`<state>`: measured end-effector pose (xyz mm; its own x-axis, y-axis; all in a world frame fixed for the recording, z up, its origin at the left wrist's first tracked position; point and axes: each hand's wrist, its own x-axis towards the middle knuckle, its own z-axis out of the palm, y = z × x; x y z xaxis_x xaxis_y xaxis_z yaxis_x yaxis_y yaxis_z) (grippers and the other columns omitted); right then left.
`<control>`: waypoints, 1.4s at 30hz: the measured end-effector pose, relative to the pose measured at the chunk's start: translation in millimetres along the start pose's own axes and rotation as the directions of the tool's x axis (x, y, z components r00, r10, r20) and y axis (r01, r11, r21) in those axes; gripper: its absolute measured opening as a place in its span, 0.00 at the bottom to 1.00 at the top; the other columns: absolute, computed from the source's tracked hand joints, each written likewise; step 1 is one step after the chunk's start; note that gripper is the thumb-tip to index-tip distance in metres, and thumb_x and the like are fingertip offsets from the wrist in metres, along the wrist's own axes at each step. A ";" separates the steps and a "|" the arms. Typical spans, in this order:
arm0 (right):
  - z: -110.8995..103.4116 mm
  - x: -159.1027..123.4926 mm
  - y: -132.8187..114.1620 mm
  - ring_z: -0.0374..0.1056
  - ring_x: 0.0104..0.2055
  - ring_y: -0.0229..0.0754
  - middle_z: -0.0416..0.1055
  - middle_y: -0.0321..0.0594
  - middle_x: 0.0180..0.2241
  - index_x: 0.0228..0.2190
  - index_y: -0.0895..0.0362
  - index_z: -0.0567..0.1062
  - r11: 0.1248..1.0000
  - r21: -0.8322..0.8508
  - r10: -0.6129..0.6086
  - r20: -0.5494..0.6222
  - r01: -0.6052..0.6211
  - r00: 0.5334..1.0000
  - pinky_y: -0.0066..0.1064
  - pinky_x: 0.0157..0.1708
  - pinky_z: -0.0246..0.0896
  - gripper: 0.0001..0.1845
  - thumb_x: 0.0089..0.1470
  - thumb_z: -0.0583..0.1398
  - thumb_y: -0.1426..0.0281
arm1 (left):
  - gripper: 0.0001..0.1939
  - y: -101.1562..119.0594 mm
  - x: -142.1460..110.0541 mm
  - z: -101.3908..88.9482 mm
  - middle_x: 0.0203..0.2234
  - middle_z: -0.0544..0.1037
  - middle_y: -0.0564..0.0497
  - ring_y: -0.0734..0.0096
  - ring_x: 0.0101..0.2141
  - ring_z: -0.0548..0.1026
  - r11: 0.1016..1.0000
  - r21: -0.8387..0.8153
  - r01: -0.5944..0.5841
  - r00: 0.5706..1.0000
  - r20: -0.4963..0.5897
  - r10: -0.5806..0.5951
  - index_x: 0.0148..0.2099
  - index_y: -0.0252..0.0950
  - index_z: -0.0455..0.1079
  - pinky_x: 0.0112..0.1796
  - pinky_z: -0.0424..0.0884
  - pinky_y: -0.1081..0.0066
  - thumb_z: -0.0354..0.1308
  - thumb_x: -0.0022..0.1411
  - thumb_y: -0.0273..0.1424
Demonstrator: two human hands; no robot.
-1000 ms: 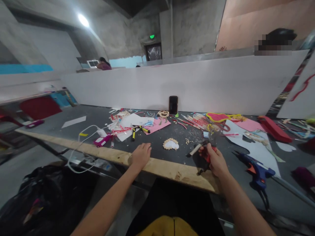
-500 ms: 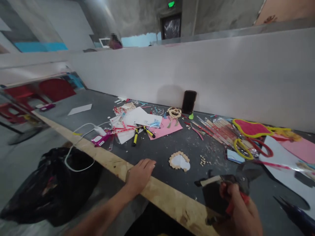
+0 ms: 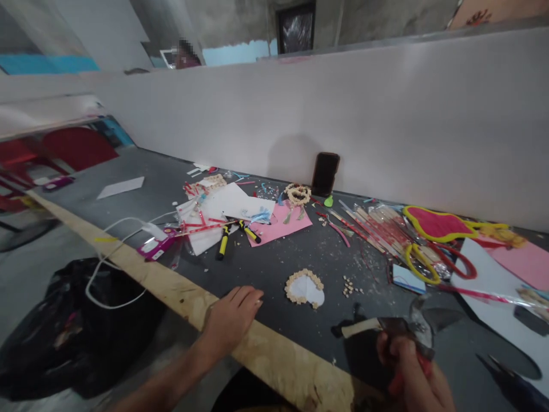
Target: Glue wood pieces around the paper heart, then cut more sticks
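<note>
My right hand (image 3: 416,366) is closed around the red handles of pruning shears (image 3: 422,329), held over the near right of the table. Their blades stand apart and point away to the right. From the same hand a pale stick (image 3: 362,327) juts out leftward; its grip is partly hidden. My left hand (image 3: 234,317) lies on the table's wooden edge, fingers stretched out, holding nothing. Between the hands, farther in, lies a white paper shape (image 3: 306,289) partly ringed with small wooden pieces. Several loose wooden bits (image 3: 350,286) are scattered to its right.
Yellow-and-black pliers (image 3: 223,240), pink paper (image 3: 281,229) and a pink glue gun (image 3: 160,246) lie left. A phone (image 3: 326,173) leans on the partition. Sticks (image 3: 360,229), scissors (image 3: 422,264) and dark pliers (image 3: 510,377) lie right. A black bag (image 3: 77,337) hangs below.
The view has shifted slightly, so the table's things sit a little farther left. My right hand still holds the shears, and my left hand stays resting on the edge.
</note>
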<state>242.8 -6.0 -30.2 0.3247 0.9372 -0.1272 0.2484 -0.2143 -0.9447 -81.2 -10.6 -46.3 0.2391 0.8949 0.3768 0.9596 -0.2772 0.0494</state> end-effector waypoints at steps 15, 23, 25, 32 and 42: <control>-2.6 -10.5 -51.8 0.64 0.48 0.48 0.67 0.47 0.48 0.37 0.56 0.71 0.678 -0.417 -0.515 0.319 0.606 0.796 0.41 0.47 0.59 0.12 0.53 0.52 0.66 | 0.09 84.0 63.9 -51.2 0.28 0.77 0.52 0.73 0.30 0.73 0.307 -0.898 0.316 0.946 0.275 -0.171 0.38 0.36 0.64 0.34 0.65 0.74 0.46 0.63 0.34; 13.1 -16.6 -36.8 0.63 0.47 0.50 0.69 0.48 0.46 0.31 0.57 0.70 0.234 -0.696 -0.565 0.471 0.679 0.678 0.46 0.45 0.58 0.09 0.50 0.51 0.77 | 0.10 108.7 83.8 -28.5 0.25 0.72 0.52 0.77 0.24 0.67 0.022 -0.907 0.420 0.906 0.417 -0.070 0.34 0.33 0.65 0.27 0.61 0.77 0.51 0.59 0.36; 13.9 -18.9 -34.0 0.63 0.47 0.50 0.68 0.48 0.47 0.31 0.57 0.70 0.239 -0.697 -0.563 0.468 0.676 0.681 0.47 0.45 0.58 0.09 0.50 0.51 0.77 | 0.09 109.9 83.5 -26.1 0.25 0.71 0.53 0.77 0.24 0.66 0.032 -0.903 0.428 0.902 0.425 -0.072 0.35 0.32 0.66 0.27 0.60 0.77 0.52 0.58 0.34; 15.6 -21.6 -29.5 0.61 0.49 0.51 0.66 0.52 0.47 0.31 0.58 0.68 0.281 -0.653 -0.577 0.471 0.704 0.667 0.47 0.46 0.59 0.08 0.49 0.51 0.79 | 0.06 110.0 85.4 -31.4 0.25 0.71 0.53 0.75 0.27 0.68 0.123 -0.904 0.409 0.912 0.406 -0.053 0.33 0.33 0.68 0.28 0.62 0.77 0.51 0.55 0.26; 11.8 -21.1 -27.8 0.66 0.44 0.47 0.70 0.50 0.41 0.46 0.61 0.63 0.355 -0.598 -0.673 0.370 0.719 0.641 0.39 0.39 0.66 0.23 0.45 0.50 0.79 | 0.10 113.1 88.3 -33.7 0.27 0.75 0.52 0.73 0.29 0.72 0.221 -0.905 0.362 0.929 0.371 -0.003 0.32 0.33 0.69 0.31 0.66 0.76 0.49 0.50 0.20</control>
<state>218.2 -16.6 -4.9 -0.2969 0.8463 0.4422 0.8673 0.4328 -0.2458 43.4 25.3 23.6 0.2740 0.9617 0.0066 0.1642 -0.0536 0.9850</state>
